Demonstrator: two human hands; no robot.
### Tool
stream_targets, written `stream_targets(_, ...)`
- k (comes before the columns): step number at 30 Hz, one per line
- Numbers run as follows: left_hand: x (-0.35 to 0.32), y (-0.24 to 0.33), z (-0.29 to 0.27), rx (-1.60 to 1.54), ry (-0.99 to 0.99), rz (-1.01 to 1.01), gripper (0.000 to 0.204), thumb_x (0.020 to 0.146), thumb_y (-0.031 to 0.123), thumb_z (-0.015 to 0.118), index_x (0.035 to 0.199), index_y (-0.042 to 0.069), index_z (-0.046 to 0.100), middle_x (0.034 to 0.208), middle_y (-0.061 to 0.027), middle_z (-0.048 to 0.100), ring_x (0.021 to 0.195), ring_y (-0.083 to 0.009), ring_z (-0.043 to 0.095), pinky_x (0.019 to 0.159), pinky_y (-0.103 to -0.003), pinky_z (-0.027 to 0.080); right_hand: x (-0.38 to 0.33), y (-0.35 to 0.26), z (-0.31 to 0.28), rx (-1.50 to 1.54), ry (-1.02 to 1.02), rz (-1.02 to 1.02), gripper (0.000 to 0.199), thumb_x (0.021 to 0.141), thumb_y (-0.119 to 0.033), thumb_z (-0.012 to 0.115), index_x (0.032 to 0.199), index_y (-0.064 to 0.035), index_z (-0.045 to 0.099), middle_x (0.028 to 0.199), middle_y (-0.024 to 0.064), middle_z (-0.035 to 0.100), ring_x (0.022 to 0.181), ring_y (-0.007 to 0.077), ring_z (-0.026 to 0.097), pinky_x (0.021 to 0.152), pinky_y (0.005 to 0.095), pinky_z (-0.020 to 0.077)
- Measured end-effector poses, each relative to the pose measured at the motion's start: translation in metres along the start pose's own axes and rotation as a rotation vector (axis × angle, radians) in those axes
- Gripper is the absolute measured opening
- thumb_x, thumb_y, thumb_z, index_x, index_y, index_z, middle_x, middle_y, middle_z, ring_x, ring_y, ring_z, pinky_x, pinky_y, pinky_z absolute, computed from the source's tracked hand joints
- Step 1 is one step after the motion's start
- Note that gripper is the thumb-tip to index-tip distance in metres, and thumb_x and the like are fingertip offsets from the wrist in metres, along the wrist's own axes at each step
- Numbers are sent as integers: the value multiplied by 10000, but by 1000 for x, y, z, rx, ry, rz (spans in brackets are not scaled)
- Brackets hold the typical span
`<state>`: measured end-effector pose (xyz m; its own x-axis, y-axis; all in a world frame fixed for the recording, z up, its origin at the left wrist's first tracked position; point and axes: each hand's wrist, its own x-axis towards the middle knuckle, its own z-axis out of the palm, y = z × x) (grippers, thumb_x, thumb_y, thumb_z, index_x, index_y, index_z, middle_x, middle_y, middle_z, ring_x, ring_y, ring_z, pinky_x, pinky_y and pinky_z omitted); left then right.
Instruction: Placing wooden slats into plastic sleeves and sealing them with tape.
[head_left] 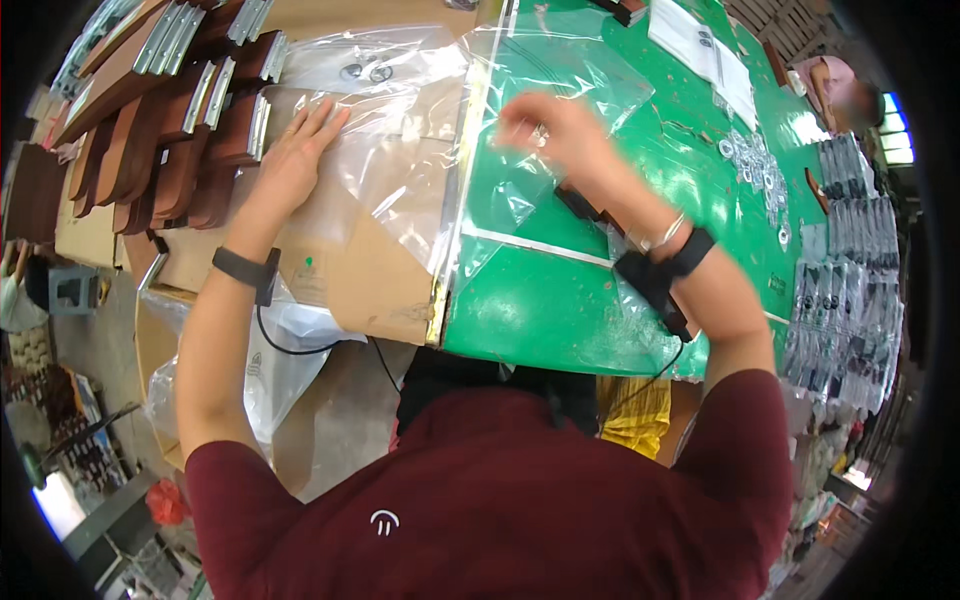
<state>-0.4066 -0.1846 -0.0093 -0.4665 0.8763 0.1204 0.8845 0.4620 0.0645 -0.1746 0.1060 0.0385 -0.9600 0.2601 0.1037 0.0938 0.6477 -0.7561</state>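
My left hand [300, 155] lies flat with fingers stretched out on clear plastic bags [385, 140], which are spread over the cardboard. Across the bags from it, my right hand [560, 130] hovers over the green tabletop with its fingers curled. Motion blurs that hand, so whether it pinches the plastic cannot be made out. Clear film [520, 190] extends from the cardboard onto the green surface under it. A dark brown piece [575, 203] shows partly beneath my right forearm, the rest hidden.
Brown wooden parts with metal strips [135, 140] are piled at the left. Small clear packets of ring-shaped pieces [755, 165] lie at the right, near a white sheet [705, 55]. Bagged metal parts [840, 310] line the right edge. Another person [835, 90] is at the far right.
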Motion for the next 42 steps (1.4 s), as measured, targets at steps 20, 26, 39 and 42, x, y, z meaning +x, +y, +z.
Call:
stream_targets(20,-8,46,-14,138,217,5,673,839,-40,500,1490,118,445,1553,-131,414,1407,-371,410,1143,-414,380,-97,-47,32,107,480,-101,125,823,-102,729,894,-11,680,859,84,656,763,184,629,715,310,491)
stream_targets(26,-89,165,-49,-1538,-202,-202,672,863,482,748,1329,24,590,1281,-132,632,1127,-239,623,985,-362,476,-115,-63,70,-364,450,-288,178,809,-162,764,926,-66,669,897,53,641,858,237,613,757,355,437)
stream_targets(39,-99,200,1,-1757,254,-640,189,919,244,735,948,57,730,843,21,695,694,-28,575,546,-192,395,-131,-83,106,-37,358,-161,408,774,-291,829,1064,-46,678,943,47,678,836,181,637,747,338,491)
stream_targets(42,-94,214,-2,-1943,311,-597,163,900,222,761,925,65,721,790,33,667,627,-20,514,539,-194,377,-120,-65,111,229,116,39,389,788,-245,835,1060,-30,658,862,22,680,758,99,619,681,289,503)
